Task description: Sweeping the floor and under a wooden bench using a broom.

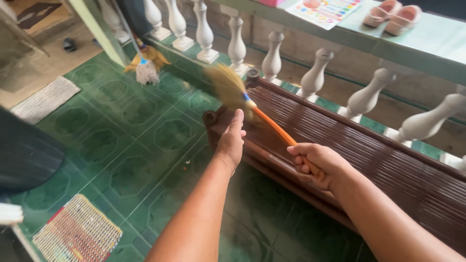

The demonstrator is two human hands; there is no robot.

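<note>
right hand: fist closed around orange broom handle
broom head: straw, blurred, over end of bench
left hand: flat on brown slatted bench, near its end post
floor: green tiles
second broom: leaning by white balusters
mats: grey mat, striped mat
ledge: pink slippers
</note>
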